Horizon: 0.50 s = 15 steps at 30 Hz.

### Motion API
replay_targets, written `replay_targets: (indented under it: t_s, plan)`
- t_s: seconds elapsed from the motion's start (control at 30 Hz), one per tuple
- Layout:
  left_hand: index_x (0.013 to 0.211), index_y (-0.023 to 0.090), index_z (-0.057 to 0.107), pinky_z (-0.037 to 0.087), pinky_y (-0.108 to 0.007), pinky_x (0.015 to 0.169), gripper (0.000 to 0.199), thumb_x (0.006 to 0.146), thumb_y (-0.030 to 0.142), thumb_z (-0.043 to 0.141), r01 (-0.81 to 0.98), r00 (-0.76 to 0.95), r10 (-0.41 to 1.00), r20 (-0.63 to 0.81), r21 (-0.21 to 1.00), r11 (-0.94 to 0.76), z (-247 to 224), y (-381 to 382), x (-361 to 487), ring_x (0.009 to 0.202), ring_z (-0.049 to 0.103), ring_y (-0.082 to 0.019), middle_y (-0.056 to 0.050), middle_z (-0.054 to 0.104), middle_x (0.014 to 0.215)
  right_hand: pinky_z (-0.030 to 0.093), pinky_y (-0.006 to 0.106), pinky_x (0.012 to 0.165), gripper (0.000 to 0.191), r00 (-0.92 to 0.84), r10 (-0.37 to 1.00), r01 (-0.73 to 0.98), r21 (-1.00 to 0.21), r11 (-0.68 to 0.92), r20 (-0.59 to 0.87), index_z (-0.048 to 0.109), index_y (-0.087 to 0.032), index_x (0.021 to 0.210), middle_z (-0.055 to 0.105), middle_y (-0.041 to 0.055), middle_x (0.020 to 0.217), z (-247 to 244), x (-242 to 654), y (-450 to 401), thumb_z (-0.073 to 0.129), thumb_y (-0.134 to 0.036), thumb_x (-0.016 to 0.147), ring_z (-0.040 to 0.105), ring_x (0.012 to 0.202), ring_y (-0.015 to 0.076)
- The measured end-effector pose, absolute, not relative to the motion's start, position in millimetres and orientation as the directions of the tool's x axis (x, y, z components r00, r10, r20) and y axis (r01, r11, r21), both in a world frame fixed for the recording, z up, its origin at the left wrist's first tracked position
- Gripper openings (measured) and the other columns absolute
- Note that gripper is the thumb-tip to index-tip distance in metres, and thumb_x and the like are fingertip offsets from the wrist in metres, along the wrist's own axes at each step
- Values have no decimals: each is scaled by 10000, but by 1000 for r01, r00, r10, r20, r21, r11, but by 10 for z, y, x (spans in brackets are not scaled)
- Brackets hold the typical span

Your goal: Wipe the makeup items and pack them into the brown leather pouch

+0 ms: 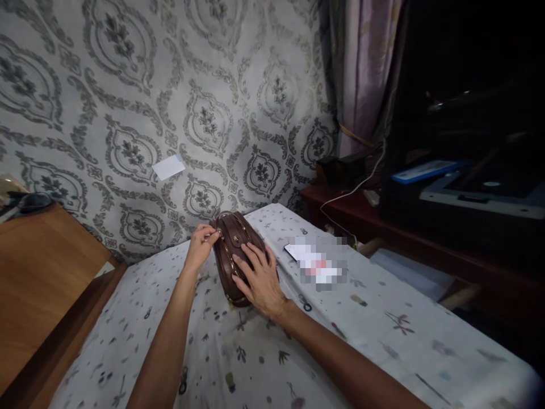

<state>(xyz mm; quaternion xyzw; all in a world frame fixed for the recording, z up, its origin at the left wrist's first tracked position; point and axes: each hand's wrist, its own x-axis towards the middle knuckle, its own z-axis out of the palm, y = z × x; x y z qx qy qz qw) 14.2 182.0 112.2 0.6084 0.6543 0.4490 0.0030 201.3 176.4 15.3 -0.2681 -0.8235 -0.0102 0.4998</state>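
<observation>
A dark brown bag with gold-coloured zips and a small metal emblem rests on a white patterned cloth. At its far left end, my left hand pinches the zip pull between thumb and finger. My right hand lies spread over the bag's top and right side, fingers apart, pressing on the leather beside the near zip. The strap or handle loops up at the bag's far end. Both zips look closed, though my right hand covers part of them.
A phone with a lit, pixelated screen lies right of the bag. A patterned wall stands behind. Wooden furniture is at the left. At the right are a dark red table, a white cable and a curtain.
</observation>
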Motion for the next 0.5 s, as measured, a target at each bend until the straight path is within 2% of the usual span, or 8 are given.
replay_targets:
  t_s: [0.17, 0.3, 0.4, 0.5]
  plan:
    - [663, 197, 669, 439, -261, 685, 232, 809, 356, 582, 813, -242, 815, 527, 568, -125, 1144, 1847, 164, 742, 550, -165, 8, 557, 694, 186, 556, 1157, 362, -373, 446, 451, -262, 853, 814, 600, -197, 1275, 543, 151, 1404, 170, 2020, 1753, 525, -350, 955, 398, 1355, 290]
    - [534, 200, 568, 373, -271, 644, 302, 769, 382, 618, 844, -240, 810, 534, 527, -97, 1168, 1890, 176, 639, 445, -153, 28, 475, 567, 182, 570, 1157, 377, -381, 441, 463, -245, 852, 813, 590, -205, 1300, 531, 154, 1411, 171, 2021, 1749, 516, -348, 960, 390, 1359, 295]
    - [508, 200, 525, 345, -267, 595, 314, 770, 360, 596, 849, -248, 813, 527, 523, -80, 1174, 1893, 170, 589, 406, -141, 37, 432, 545, 189, 571, 1151, 389, -382, 433, 470, -232, 852, 817, 577, -249, 1331, 513, 143, 1427, 167, 2017, 1753, 527, -346, 958, 376, 1368, 295]
    - [530, 196, 543, 358, -261, 588, 323, 798, 375, 561, 843, -237, 825, 513, 531, -88, 1172, 1876, 164, 602, 436, -144, 34, 452, 558, 200, 566, 1146, 388, -377, 432, 470, -233, 851, 819, 588, -270, 1326, 507, 137, 1431, 173, 2018, 1761, 545, -356, 950, 377, 1366, 292]
